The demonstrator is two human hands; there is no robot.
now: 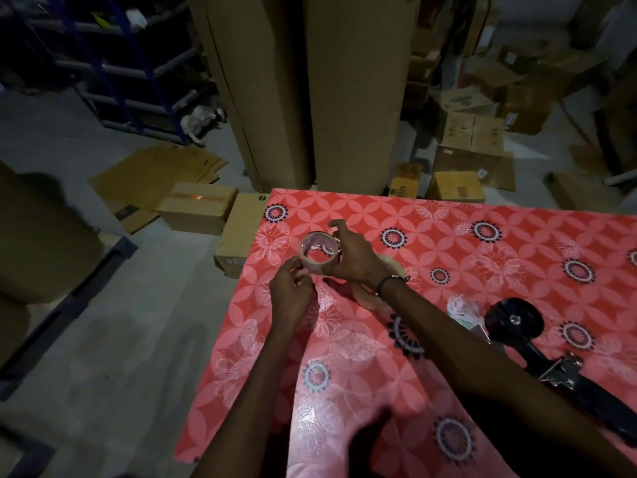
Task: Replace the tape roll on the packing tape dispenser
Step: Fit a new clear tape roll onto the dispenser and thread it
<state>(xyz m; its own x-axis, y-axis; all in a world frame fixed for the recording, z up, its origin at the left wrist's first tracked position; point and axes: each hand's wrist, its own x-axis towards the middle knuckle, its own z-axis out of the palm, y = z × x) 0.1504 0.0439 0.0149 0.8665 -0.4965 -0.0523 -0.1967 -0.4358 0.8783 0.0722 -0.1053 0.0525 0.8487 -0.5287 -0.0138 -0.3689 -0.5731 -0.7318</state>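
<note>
Head view: a table covered with a red flowered cloth [448, 215] is seen from above, in a dim storeroom. Near the table's far left corner, a clear tape roll [319, 252] is held up off the cloth between both hands. The right hand [355, 257] is curled round the roll's right side, fingers over its top. The left hand [291, 288] pinches the roll's lower left rim, apparently picking at the tape's loose end, though this is too small to be sure of. A second, pale roll [372, 298] lies on the cloth just beneath the right wrist, largely hidden. The black tape dispenser [537, 343] lies well apart, at the table's right edge, its wheel bare and untouched.

The step is judged to be preparing the roll. Next, the roll would need to be carried to the dispenser and pressed onto its wheel.
</note>
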